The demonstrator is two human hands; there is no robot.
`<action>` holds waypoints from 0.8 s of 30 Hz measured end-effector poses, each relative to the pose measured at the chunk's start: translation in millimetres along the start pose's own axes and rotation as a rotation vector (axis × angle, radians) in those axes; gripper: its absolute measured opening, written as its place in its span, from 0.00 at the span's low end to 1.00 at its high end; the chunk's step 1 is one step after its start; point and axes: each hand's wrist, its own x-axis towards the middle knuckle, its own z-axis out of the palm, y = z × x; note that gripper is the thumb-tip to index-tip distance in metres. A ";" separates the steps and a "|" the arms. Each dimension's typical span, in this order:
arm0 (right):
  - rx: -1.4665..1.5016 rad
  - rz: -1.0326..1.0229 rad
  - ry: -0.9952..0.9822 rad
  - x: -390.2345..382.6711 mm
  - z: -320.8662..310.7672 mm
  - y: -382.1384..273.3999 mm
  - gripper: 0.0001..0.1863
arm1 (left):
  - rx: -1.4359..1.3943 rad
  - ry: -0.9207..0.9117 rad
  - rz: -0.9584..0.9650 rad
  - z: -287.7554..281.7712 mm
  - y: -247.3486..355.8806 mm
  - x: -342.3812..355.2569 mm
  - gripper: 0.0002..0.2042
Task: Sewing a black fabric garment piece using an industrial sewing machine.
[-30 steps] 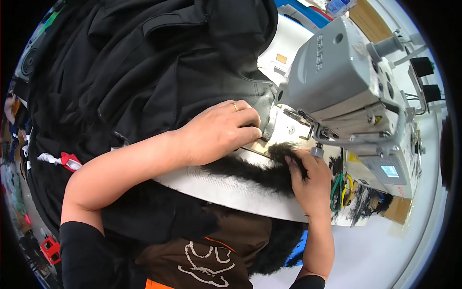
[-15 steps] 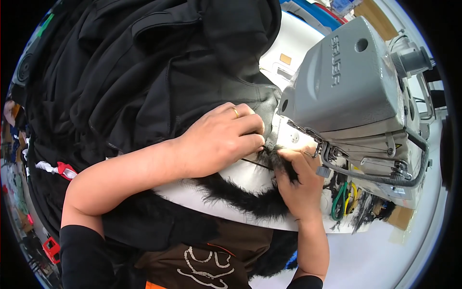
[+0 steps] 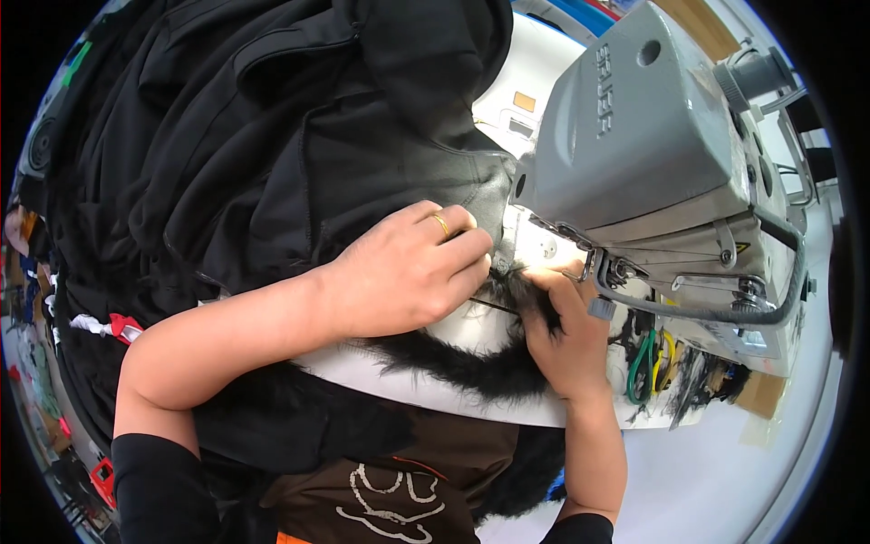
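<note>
My left hand [image 3: 419, 267], with a gold ring, has its fingers curled on the edge of the black zippered garment [image 3: 227, 154], just left of the sewing foot area. My right hand [image 3: 566, 335] pinches a fluffy black fur strip [image 3: 453, 367] against that garment edge, just under the grey head of the sewing machine [image 3: 634, 127]. The loose length of the strip runs leftward across the white table [image 3: 412, 390], partly under my left hand. My fingertips are partly hidden by fur and fabric.
Right of my right hand lie green-handled scissors [image 3: 641, 363], a yellow-handled tool [image 3: 669, 361], loose black fibres and brown cardboard [image 3: 759, 395]. A red and white cloth piece [image 3: 122, 328] rests at the left. Blue items [image 3: 569, 16] stand at the back.
My right hand has moved left and up with the fur strip, bringing its end to the garment edge beside my left fingers. The view has shifted slightly.
</note>
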 end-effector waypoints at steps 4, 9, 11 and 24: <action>0.018 -0.009 0.016 -0.2 -1.3 1.5 0.14 | 0.013 0.020 -0.022 0.6 1.7 1.1 0.09; 0.004 -0.020 0.010 -1.6 -2.3 4.9 0.14 | 0.031 -0.004 0.002 -1.7 4.3 3.5 0.08; 0.037 0.003 0.028 -0.2 0.2 1.6 0.14 | 0.040 -0.025 0.017 -3.5 5.8 4.6 0.08; 0.052 -0.146 0.045 11.7 6.0 -1.9 0.13 | -0.179 -0.038 -0.143 -7.7 0.5 2.2 0.05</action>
